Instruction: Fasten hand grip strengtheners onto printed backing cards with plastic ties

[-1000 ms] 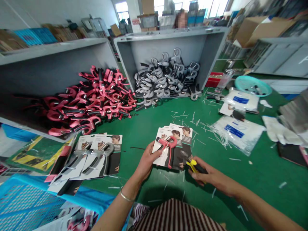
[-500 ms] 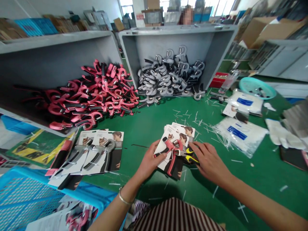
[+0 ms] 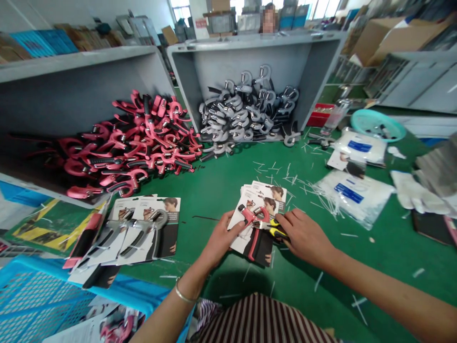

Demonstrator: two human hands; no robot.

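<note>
My left hand (image 3: 220, 242) grips the left edge of a printed card (image 3: 238, 244), thumb on top. On that card lies a pink and black tool that looks like a hand grip (image 3: 254, 242); more cards are stacked under it. In my right hand (image 3: 305, 234) are yellow and black cutting pliers (image 3: 277, 230), their jaws over the pink hand grip near its curved end. Whether the jaws close on anything is too small to tell. Left of my hands, grey hand grips (image 3: 157, 228) lie on overlapping cards on the green table (image 3: 200, 190).
A grey bin (image 3: 21, 114) on its side holds many pink hand grips; another grey bin (image 3: 303, 71) holds grey ones. White plastic strips (image 3: 293, 180) litter the table. At right are bags (image 3: 371, 205), a glove (image 3: 414, 193) and a turquoise basin (image 3: 396, 121). A blue basket (image 3: 32, 290) stands front left.
The whole view has shifted slightly. Both hands stay at the card, and the pliers keep their place over the pink hand grip with only a small movement.
</note>
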